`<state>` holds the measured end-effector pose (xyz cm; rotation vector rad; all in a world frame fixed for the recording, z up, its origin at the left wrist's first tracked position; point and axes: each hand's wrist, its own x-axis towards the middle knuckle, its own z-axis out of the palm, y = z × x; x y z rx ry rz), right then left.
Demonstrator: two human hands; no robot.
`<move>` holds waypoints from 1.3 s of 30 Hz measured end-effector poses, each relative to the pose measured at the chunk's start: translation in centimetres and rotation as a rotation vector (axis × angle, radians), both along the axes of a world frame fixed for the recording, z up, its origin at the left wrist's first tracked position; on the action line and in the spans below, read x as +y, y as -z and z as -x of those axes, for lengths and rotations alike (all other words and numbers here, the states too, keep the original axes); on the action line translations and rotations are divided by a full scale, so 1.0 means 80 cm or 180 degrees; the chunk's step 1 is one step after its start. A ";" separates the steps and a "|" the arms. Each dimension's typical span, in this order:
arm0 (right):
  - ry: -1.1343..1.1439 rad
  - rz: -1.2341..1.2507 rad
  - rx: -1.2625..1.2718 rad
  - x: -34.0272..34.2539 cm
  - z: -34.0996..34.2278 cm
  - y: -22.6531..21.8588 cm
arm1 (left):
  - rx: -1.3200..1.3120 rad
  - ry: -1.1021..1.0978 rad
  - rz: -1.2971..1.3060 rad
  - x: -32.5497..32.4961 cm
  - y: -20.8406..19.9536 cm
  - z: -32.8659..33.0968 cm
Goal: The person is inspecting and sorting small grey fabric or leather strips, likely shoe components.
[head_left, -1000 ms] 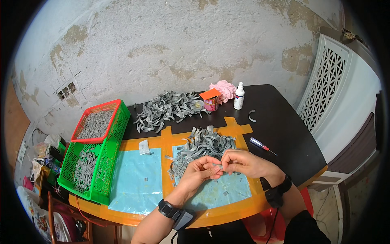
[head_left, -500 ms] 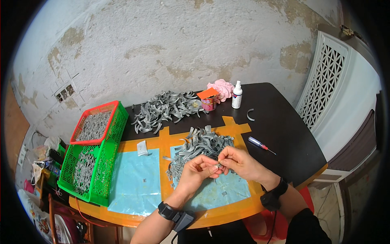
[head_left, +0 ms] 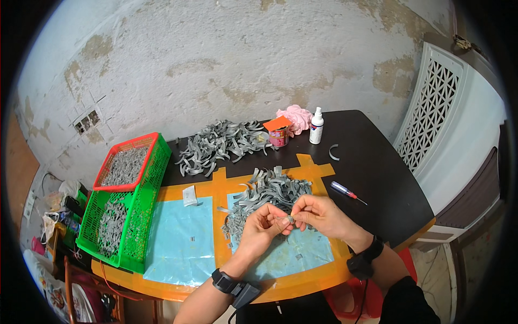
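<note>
My left hand and my right hand meet over the near edge of a heap of grey curved strips. Pinched between their fingertips is a small grey piece, partly covered by the fingers; its exact kind is too small to make out. Both hands are closed on it. Below them lies a blue sheet fixed down with orange tape, with a few tiny grey bits on it. Smaller grey pieces are gathered at the heap's left side, beside my left hand.
To the left stand a green basket and a red-rimmed basket, both holding small grey pieces. Farther back are another strip pile, a can, a pink cloth and a white spray bottle. A screwdriver lies right.
My hands stay together, with only a slight shift of the fingers around the small grey piece, which shows a little more now. The piles and baskets look unchanged.
</note>
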<state>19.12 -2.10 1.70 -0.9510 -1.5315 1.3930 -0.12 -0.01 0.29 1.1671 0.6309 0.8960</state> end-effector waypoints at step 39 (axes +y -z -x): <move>-0.0017 -0.1665 -0.0672 0.006 0.000 -0.008 | -0.0557 -0.0001 0.0542 0.000 -0.007 0.005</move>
